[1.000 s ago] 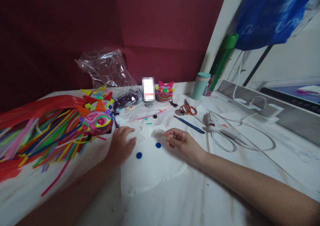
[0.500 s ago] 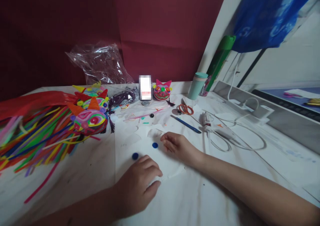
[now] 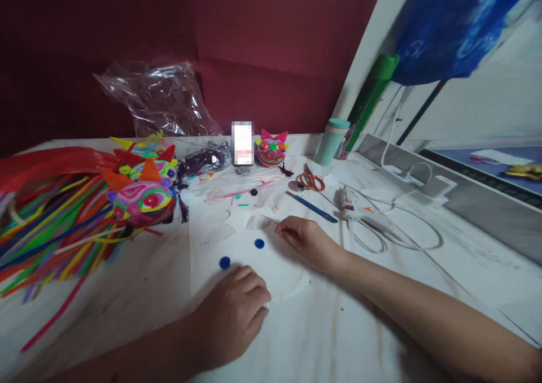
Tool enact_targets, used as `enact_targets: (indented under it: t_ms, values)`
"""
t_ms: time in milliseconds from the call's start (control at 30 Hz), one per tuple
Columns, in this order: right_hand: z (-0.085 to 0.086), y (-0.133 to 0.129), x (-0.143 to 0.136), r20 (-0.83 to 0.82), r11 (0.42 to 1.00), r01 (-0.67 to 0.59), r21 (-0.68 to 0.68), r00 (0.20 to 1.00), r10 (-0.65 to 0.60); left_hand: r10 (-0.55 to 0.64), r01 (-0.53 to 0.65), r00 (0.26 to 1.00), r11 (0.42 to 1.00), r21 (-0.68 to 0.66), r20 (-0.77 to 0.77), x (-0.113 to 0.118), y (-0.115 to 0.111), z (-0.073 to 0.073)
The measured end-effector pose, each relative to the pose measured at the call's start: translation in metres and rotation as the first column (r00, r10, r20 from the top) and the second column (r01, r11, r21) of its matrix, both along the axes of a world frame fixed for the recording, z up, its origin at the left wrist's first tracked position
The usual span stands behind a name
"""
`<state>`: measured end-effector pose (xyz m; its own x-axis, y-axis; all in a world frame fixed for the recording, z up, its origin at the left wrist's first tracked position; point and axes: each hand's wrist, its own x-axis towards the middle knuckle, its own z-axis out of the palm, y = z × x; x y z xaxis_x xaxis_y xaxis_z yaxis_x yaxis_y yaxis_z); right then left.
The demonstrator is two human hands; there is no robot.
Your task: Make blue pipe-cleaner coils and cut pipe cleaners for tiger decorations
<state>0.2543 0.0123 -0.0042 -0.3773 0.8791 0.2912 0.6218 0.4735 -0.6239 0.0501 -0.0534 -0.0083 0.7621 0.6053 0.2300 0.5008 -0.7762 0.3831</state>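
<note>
My left hand [image 3: 232, 312] lies at the near edge of a white sheet [image 3: 203, 284], fingers curled around that edge. A blue dot [image 3: 224, 262] sits just beyond its knuckles, a second blue dot [image 3: 259, 243] further right. My right hand [image 3: 305, 240] rests on the sheet's far right part. Its thumb and fingertips are pinched together at the edge of a small white paper piece [image 3: 255, 222].
Colourful masks [image 3: 141, 199] on a heap of bright strips [image 3: 51, 225] fill the left. Behind lie a plastic bag [image 3: 156, 98], phone [image 3: 242, 143], pink cat figure [image 3: 271, 148] and teal cup [image 3: 332, 142]. Right: orange scissors [image 3: 311, 181], blue pen [image 3: 311, 208], corded glue gun [image 3: 349, 199].
My left hand has come from the sheet's far left, beside the masks, down to its near edge. My right hand has stayed in place. The view has shifted slightly.
</note>
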Motion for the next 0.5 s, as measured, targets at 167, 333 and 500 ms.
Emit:
enact_targets:
  t_ms: [167, 333, 500]
  values:
    - [-0.012, -0.003, -0.010, 0.080, 0.978, -0.194, 0.074, 0.979, 0.188, -0.005, 0.004, 1.000, 1.000, 0.008, 0.024, 0.000, 0.001, -0.001]
    - [-0.025, -0.006, -0.020, 0.286, 0.950, -0.245, 0.193, 0.940, 0.184, -0.007, 0.007, 1.000, 1.000, 0.022, 0.021, 0.000, 0.001, -0.003]
    - [-0.022, -0.011, -0.018, 0.161, 0.970, -0.200, 0.135, 0.971, 0.178, -0.009, 0.002, 0.996, 0.997, 0.077, 0.085, -0.007, 0.007, 0.003]
